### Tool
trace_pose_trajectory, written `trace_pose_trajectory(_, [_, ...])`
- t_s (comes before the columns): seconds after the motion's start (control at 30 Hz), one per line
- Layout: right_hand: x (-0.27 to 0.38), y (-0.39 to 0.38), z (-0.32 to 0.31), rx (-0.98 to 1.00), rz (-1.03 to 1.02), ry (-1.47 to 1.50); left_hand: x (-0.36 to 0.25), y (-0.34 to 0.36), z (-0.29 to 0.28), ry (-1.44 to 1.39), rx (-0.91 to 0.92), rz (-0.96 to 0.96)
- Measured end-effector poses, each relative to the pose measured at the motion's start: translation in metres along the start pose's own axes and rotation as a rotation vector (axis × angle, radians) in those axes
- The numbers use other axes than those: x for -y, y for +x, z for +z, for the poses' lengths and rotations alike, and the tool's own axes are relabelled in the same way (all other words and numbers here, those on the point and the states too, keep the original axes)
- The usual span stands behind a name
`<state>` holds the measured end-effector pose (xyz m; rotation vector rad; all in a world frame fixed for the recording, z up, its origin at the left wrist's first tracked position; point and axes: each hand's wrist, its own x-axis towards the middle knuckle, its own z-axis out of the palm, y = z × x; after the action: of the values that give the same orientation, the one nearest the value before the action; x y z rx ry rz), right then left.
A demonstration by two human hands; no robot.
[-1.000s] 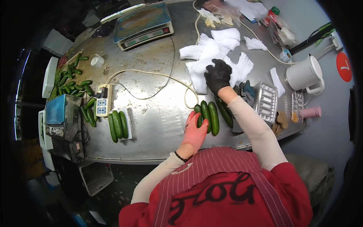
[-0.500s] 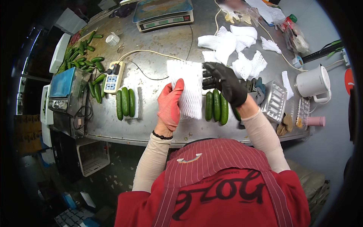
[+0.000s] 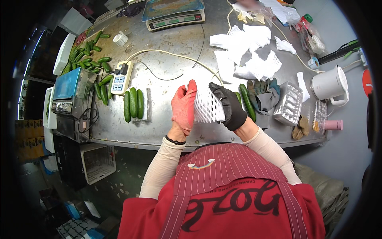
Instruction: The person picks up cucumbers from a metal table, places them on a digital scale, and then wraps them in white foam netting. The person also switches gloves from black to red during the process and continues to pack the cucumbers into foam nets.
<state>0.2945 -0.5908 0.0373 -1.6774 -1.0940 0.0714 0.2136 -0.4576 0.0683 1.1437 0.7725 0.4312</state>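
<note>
A white foam net sleeve (image 3: 207, 104) is stretched between my hands above the metal table. My left hand (image 3: 184, 106), in a red glove, grips its left side with the thumb up. The right side is in my right hand (image 3: 230, 106), which wears a black glove and has its fingers partly hidden by the netting. Just right of that hand lies a green cucumber (image 3: 247, 102), with another partly covered by the glove. Three cucumbers (image 3: 133, 105) lie side by side to the left, next to and partly over a clear tray (image 3: 149, 104).
More foam sleeves (image 3: 258, 65) lie heaped at the back right. Gloves (image 3: 266, 97), a stack of clear trays (image 3: 288, 104) and a white kettle (image 3: 329, 87) are at the right. A power strip (image 3: 121, 77), loose cucumbers (image 3: 85, 59) and a sealing machine (image 3: 71, 93) occupy the left; a scale (image 3: 175, 16) stands behind.
My right hand has come down and taken the sleeve's right side, now covering most of the cucumbers there. The sleeve's netting is spread wider. My left hand has shifted slightly right.
</note>
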Motion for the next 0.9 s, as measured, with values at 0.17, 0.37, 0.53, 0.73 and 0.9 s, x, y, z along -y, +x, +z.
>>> trace_pose_trajectory(0.17, [-0.006,-0.003,0.005,-0.134,0.815,1.391,0.016,0.007,-0.009,-0.128,-0.09,0.234])
trace_pose_trajectory(0.37, [-0.005,0.015,-0.07,-0.522,0.502,0.484,-0.023,0.019,-0.069,-0.049,-0.29,0.239])
trace_pose_trajectory(0.53, [-0.001,0.003,0.001,-0.305,0.295,-0.021,-0.01,-0.007,-0.014,0.137,-0.063,0.098])
trace_pose_trajectory(0.73, [-0.047,-0.003,-0.058,-0.289,0.436,-0.059,-0.017,0.029,-0.084,0.164,-0.357,-0.045])
trace_pose_trajectory(0.9, [-0.025,0.011,-0.014,0.141,0.751,-0.256,0.048,0.06,-0.103,0.628,-0.306,0.068])
